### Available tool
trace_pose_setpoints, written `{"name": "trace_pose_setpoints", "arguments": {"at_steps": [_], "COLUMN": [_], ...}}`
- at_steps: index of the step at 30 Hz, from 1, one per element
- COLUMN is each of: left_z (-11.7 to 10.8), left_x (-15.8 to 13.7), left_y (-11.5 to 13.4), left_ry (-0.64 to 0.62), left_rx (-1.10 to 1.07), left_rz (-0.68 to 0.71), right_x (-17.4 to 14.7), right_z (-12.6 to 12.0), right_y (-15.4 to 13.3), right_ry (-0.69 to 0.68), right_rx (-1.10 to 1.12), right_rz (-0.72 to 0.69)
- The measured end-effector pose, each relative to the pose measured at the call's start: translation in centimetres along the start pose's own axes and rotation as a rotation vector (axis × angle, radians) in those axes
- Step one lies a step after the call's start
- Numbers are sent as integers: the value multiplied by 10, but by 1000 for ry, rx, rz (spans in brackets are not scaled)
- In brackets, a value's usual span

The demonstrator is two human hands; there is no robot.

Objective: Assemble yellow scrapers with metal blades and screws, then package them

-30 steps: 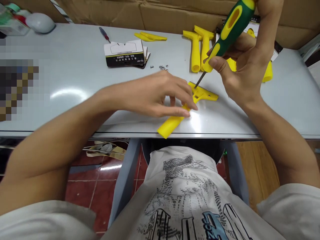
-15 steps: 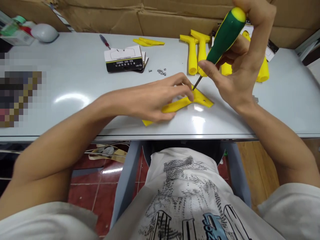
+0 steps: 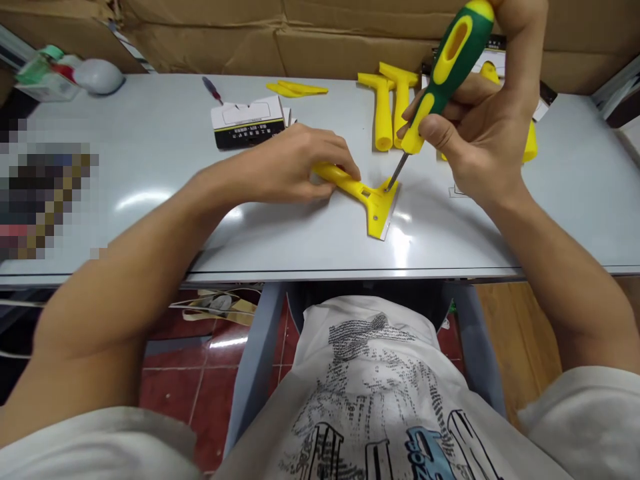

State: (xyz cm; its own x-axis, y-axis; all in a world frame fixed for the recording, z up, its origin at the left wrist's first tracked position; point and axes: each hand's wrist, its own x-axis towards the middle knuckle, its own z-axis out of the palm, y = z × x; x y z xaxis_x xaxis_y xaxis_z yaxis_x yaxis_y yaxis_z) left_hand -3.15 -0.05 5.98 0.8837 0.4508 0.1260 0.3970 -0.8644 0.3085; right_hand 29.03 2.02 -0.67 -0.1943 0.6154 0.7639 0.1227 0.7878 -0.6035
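Note:
A yellow scraper (image 3: 379, 212) lies on the white table with its wide head toward the right and a thin metal blade along the head's edge. My left hand (image 3: 320, 160) is closed around its handle. In my right hand (image 3: 483, 127) is a green and yellow screwdriver (image 3: 457, 57), gripped by its handle and tilted. Its tip meets the upper of two screw spots on the scraper head. The lower screw (image 3: 376, 218) shows uncovered.
Behind stand several yellow scraper handles (image 3: 383, 117), a printed card pack (image 3: 249, 123), two flat yellow pieces (image 3: 297, 89) and a small dark screwdriver (image 3: 212, 89). Cardboard (image 3: 325, 40) lines the back. A white rounded object (image 3: 99, 76) sits at the far left.
My left hand has shifted back along the handle, and the scraper has turned, so its blade shows. The screwdriver has rotated in my right hand, its tip still on the head.

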Motion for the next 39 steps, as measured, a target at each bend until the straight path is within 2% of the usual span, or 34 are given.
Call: {"name": "trace_pose_setpoints", "arguments": {"at_steps": [4, 7, 9, 12, 18, 21, 24, 29, 36, 39], "left_z": [2, 5, 6, 8, 11, 11, 11, 13, 13, 13], "left_x": [-1, -1, 0, 0, 0, 0, 1, 1, 2, 3], "left_y": [-2, -5, -7, -11, -15, -15, -15, -15, -11, -13], "left_ry": [17, 48, 66, 83, 108, 120, 111, 119, 119, 123], "left_rx": [0, 4, 3, 5, -9, -11, 4, 5, -9, -36], "left_rz": [0, 30, 51, 77, 93, 96, 98, 97, 71, 64], "right_x": [0, 1, 2, 2, 5, 7, 7, 6, 3, 3], "right_z": [3, 3, 3, 3, -8, -12, -9, 1, 3, 3], "right_y": [22, 26, 29, 32, 6, -3, 4, 21, -10, -15], "right_ry": [-71, -131, -117, -26, -47, -119, -202, -217, -265, -280], "right_rx": [57, 12, -41, -96, -193, -194, -149, -78, 124, 89], "right_rz": [-141, -159, -150, -164, -159, -154, -144, -133, -261, -235]}}
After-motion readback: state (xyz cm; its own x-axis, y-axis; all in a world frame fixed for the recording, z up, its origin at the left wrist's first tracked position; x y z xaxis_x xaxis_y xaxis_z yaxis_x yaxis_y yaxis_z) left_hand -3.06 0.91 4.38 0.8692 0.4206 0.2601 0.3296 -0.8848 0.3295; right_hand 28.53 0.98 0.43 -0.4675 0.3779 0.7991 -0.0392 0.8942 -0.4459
